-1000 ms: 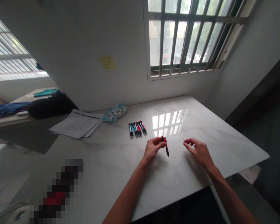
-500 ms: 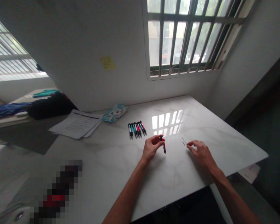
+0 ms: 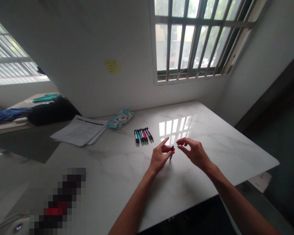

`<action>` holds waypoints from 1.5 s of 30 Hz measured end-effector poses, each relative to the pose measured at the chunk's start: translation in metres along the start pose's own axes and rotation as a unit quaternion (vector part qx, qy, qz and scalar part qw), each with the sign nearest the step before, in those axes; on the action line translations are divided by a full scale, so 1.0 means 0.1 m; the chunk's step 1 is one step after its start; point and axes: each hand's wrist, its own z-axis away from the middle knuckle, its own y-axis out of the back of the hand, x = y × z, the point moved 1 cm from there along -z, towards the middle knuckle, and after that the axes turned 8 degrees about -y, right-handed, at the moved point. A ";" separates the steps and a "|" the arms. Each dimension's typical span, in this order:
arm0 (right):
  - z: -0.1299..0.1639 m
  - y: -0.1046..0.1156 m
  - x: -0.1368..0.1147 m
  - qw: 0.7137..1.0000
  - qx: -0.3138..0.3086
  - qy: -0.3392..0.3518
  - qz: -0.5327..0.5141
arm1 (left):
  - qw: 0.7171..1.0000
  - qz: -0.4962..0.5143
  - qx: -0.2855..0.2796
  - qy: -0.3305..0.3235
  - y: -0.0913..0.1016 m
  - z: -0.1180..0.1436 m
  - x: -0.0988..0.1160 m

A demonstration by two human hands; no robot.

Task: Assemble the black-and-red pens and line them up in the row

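Note:
A black and red pen (image 3: 171, 154) is pinched between the thumb and fingers of my left hand (image 3: 158, 158), tilted above the tabletop with its index finger raised. Close to its right, my right hand (image 3: 195, 152) has thumb and forefinger closed on a thin, pale pen refill (image 3: 176, 146). The refill's near end lies right by the pen's top; whether they touch I cannot tell. Beyond my left hand, several pens (image 3: 143, 136) with white, teal and red barrels and black grips lie side by side in a row.
The white marbled table (image 3: 107, 182) spans the middle. Printed papers (image 3: 79, 130) and a blue-white soft packet (image 3: 120, 119) lie along its back left. A yellow sticky note (image 3: 113, 67) is on the wall, left of a barred window (image 3: 186, 49). A blurred-out dark shape (image 3: 61, 202) is lower left.
My right hand has come left and up from the table with the refill, close to the pen. My left hand has turned the pen, and its index finger has lifted.

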 end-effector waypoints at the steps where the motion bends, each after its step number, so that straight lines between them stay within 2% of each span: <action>1: -0.01 -0.02 -0.01 1.000 -0.006 0.007 0.001 | 1.000 -0.001 -0.001 -0.001 0.00 0.00 0.00; 6: -0.01 -0.08 -0.03 0.998 -0.044 0.033 0.010 | 1.000 -0.001 -0.011 -0.010 -0.01 0.00 0.00; 10: 0.01 -0.07 -0.01 0.997 -0.068 0.025 -0.014 | 1.000 0.003 -0.015 -0.011 -0.01 0.01 0.00; 14: 0.01 0.06 0.06 0.999 -0.041 -0.003 -0.007 | 1.000 0.008 -0.007 -0.006 -0.02 0.00 0.00; 17: 0.17 0.11 0.05 0.999 -0.002 -0.038 0.006 | 1.000 0.001 0.011 -0.005 -0.01 -0.01 -0.02; 19: 0.41 0.04 -0.01 0.999 -0.017 -0.036 0.017 | 1.000 -0.002 0.022 -0.007 0.00 -0.01 -0.03; 23: 1.03 -0.29 -0.08 0.990 -0.136 0.016 0.041 | 0.999 0.005 0.030 -0.012 0.02 -0.02 -0.04; 25: 1.22 -0.42 -0.02 0.989 -0.137 -0.008 0.047 | 0.999 0.002 0.030 -0.015 0.02 -0.02 -0.04; 27: 1.27 -0.48 0.07 0.989 -0.136 -0.029 0.045 | 0.999 -0.003 0.029 -0.018 0.02 -0.02 -0.03; 30: 1.16 -0.49 0.16 0.989 -0.137 -0.032 0.037 | 0.999 -0.007 0.026 -0.023 0.01 -0.02 -0.02; 34: 0.96 -0.43 0.23 0.992 -0.117 0.004 0.036 | 0.999 -0.017 0.025 -0.028 0.03 -0.03 0.00; 36: 0.89 -0.37 0.29 0.995 -0.098 0.001 0.033 | 0.999 -0.019 0.032 -0.029 0.06 -0.04 0.00; 40: 0.80 -0.12 0.49 0.996 -0.043 -0.066 0.041 | 0.998 -0.018 0.049 -0.024 0.11 -0.05 0.01; 45: 0.83 0.28 0.73 0.988 -0.075 -0.116 0.067 | 0.999 -0.017 0.043 -0.018 0.09 -0.05 0.01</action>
